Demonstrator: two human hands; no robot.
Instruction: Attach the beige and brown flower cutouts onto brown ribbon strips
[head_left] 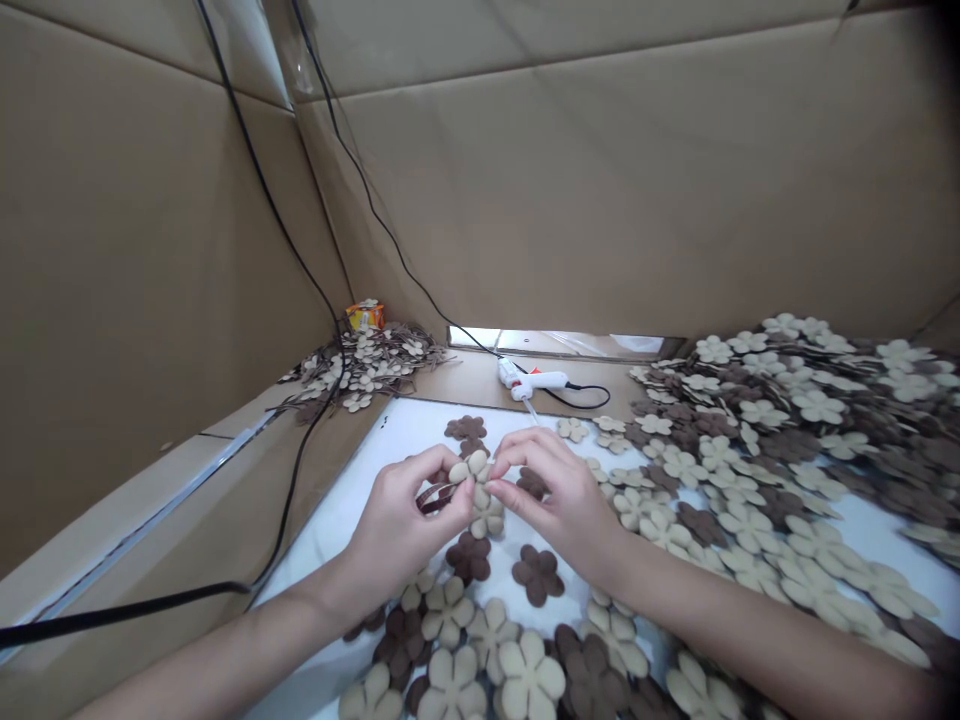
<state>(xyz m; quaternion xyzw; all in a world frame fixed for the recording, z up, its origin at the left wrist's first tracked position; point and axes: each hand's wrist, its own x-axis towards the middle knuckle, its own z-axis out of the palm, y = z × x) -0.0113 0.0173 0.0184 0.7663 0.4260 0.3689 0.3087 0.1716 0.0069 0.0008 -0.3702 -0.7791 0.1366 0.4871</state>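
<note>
Both hands meet over the middle of the white board point(322, 510). Between thumb and finger, my left hand point(416, 505) pinches a small beige felt flower point(471, 466), with a brown ribbon loop point(433, 497) running back into the palm. My right hand point(551, 485) closes thumb and forefinger on the right edge of the same flower. Just below the fingers lies another beige flower point(487, 518). Dark brown flowers point(538, 575) rest flat on the board around the hands. The left palm's inside is hidden.
A white glue gun point(525, 380) lies behind the hands, its black cord trailing right. Beige and brown flowers point(750, 530) pile up at right, more in front. Back left sits a heap of flowers with strips point(375, 360) and an orange packet point(366, 316). A black cable point(300, 460) hangs at left.
</note>
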